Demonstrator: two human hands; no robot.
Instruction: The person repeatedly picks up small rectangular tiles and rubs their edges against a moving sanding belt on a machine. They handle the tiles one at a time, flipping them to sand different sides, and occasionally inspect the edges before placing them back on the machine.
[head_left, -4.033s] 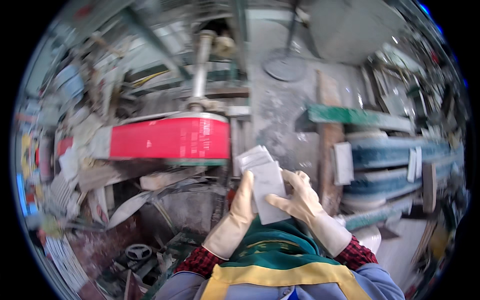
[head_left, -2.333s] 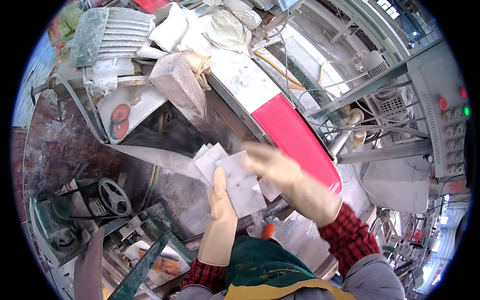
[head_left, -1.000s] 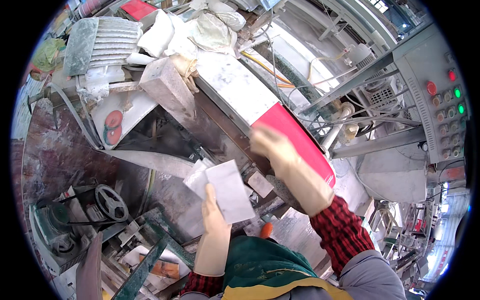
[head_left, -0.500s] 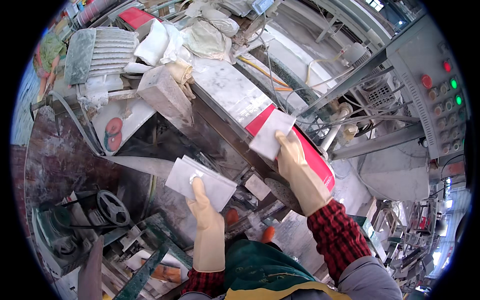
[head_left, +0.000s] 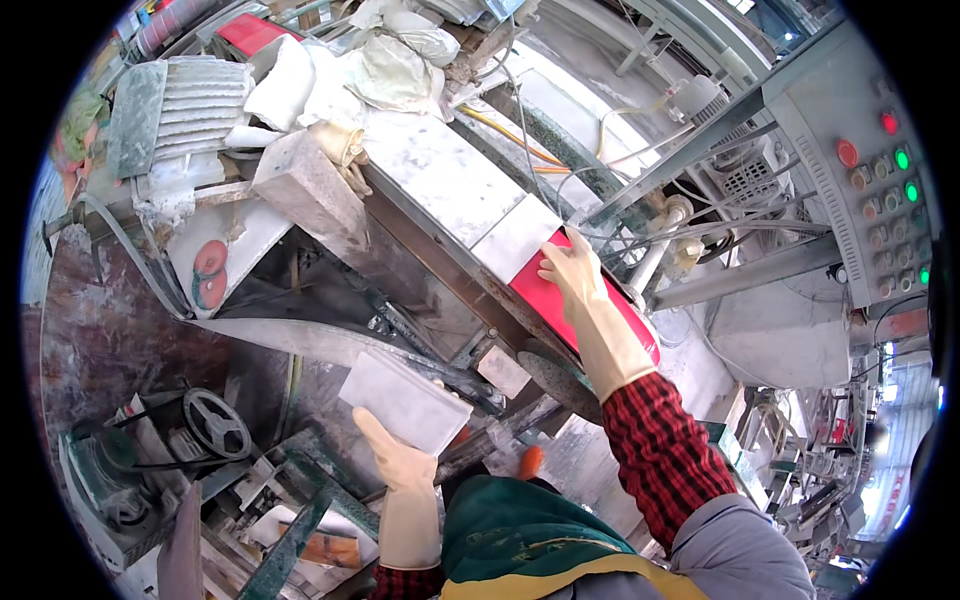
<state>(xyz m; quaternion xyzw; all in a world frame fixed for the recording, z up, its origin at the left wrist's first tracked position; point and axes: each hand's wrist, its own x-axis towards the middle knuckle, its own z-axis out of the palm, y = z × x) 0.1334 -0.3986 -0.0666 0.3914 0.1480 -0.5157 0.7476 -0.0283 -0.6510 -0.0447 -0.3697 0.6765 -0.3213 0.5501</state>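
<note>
My left hand (head_left: 400, 458), in a cream rubber glove, grips a small stack of pale grey-white stone tiles (head_left: 405, 402). Its thumb lies along the stack's near left edge; the other fingers are mostly hidden underneath. One square white tile (head_left: 515, 238) rests flat on the long bed, up against a mottled white slab (head_left: 440, 165). At that tile's near right edge is my right hand (head_left: 578, 280), gloved alike, with its fingers apart and nothing grasped. Its fingertips seem to touch the edge, and its palm is over a red strip (head_left: 545, 300).
A control panel (head_left: 868, 190) with lit red and green buttons stands at the right. Hoses and cables run behind the bed. A stone block (head_left: 312, 190) and crumpled gloves (head_left: 345, 145) lie at left. A handwheel machine (head_left: 215, 424) sits lower left.
The tile that was in my right hand now lies on the bed against the slab, and that hand's fingers have come off it. My left hand has lowered and turned the stack slightly.
</note>
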